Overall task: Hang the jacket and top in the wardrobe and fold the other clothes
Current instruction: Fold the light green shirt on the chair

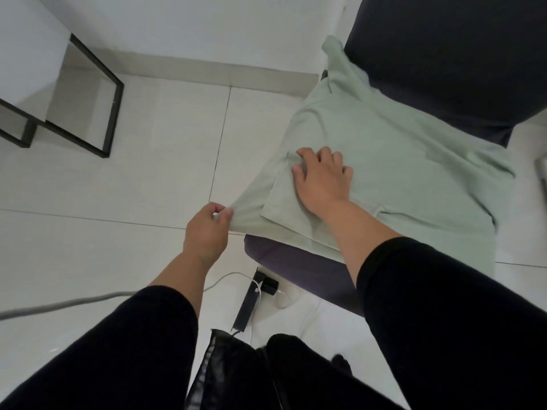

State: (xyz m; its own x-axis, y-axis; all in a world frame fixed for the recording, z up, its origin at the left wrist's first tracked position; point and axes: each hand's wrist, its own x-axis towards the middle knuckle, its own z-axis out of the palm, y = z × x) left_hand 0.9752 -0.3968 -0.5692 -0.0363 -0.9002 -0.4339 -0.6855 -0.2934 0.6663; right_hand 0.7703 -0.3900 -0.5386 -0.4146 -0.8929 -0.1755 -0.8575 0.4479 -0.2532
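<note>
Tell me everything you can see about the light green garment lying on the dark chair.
The light green garment looks like soft, thin, matte cloth, wrinkled. It lies spread over the seat of the dark chair, one end running up along the backrest, another part hanging over the seat's front edge. A flap is folded over near the front. The right hand presses on that fold with spread fingers; the left hand pinches its left corner, pulling it taut off the seat.

Home room: white tiled floor, dark upholstered chair, power strip with cables, black-framed side furniture.
</note>
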